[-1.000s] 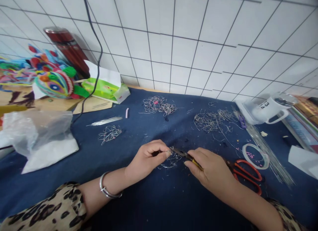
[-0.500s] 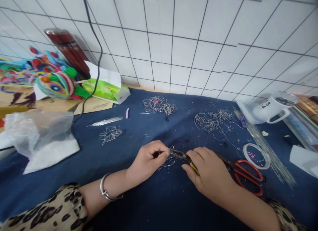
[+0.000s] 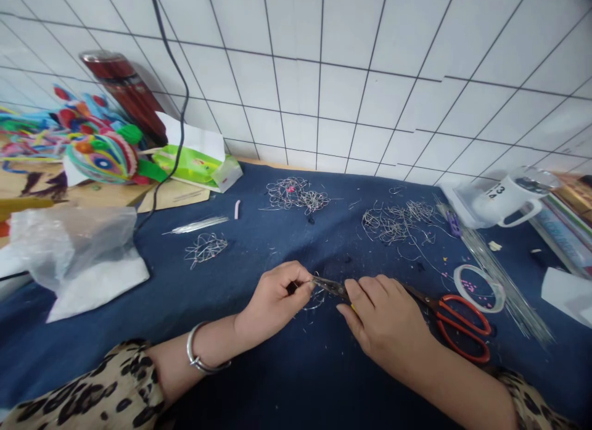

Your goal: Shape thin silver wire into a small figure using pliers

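My left hand [image 3: 277, 299] is closed in a pinch on a thin silvery wire [image 3: 316, 301], whose loops hang between my two hands. In my right hand [image 3: 386, 313] is a pair of pliers [image 3: 331, 286], its dark jaws reaching to my left fingertips and touching the wire there. The yellow grip of the pliers is mostly hidden under my right fingers. Just beyond my hands, tangled wire shapes [image 3: 296, 195] with a pink spot lie on the dark blue cloth [image 3: 287, 374].
Red-handled scissors [image 3: 464, 322] lie beside my right wrist, near a round clear dish [image 3: 480, 289] with pink bits. A bundle of straight wires [image 3: 504, 282], a white mug [image 3: 506, 198] and a wire heap [image 3: 393, 223] are right. A plastic bag [image 3: 87, 257] lies left.
The pliers have turned slightly in my right hand, so less of the yellow grip shows. The wire loops have shifted a little. My left hand keeps its pinch.
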The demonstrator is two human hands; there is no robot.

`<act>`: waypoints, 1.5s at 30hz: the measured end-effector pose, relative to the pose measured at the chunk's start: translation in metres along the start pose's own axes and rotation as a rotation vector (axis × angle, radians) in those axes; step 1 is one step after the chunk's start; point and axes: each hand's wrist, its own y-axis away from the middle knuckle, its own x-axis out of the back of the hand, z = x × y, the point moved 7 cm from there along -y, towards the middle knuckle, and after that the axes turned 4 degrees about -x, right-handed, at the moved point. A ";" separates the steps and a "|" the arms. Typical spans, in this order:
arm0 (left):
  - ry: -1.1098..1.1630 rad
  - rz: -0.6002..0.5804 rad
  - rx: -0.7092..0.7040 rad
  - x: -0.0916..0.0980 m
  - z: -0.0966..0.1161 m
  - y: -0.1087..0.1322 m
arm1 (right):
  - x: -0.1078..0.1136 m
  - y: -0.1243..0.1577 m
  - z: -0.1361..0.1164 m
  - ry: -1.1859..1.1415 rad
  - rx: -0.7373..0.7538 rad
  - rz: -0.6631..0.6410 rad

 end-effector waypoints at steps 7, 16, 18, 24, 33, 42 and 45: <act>0.030 -0.022 0.047 -0.003 -0.004 0.001 | 0.002 0.004 -0.006 0.116 0.074 0.063; 0.321 -0.118 0.270 -0.013 -0.020 0.001 | -0.010 0.003 0.006 -0.022 -0.034 0.006; 0.296 -0.094 0.241 -0.010 -0.019 -0.001 | -0.012 0.001 0.009 -0.097 -0.057 -0.015; 0.236 -0.079 0.194 -0.009 -0.018 -0.003 | -0.011 -0.003 0.013 -0.220 -0.076 -0.074; 0.148 -0.070 0.189 -0.008 -0.018 -0.003 | -0.012 0.000 0.009 -0.045 -0.010 -0.028; 0.173 -0.098 0.196 -0.009 -0.017 -0.002 | -0.011 0.001 0.006 0.005 0.028 0.000; 0.224 -0.105 0.220 -0.011 -0.018 -0.002 | -0.014 0.000 0.008 -0.070 -0.007 -0.031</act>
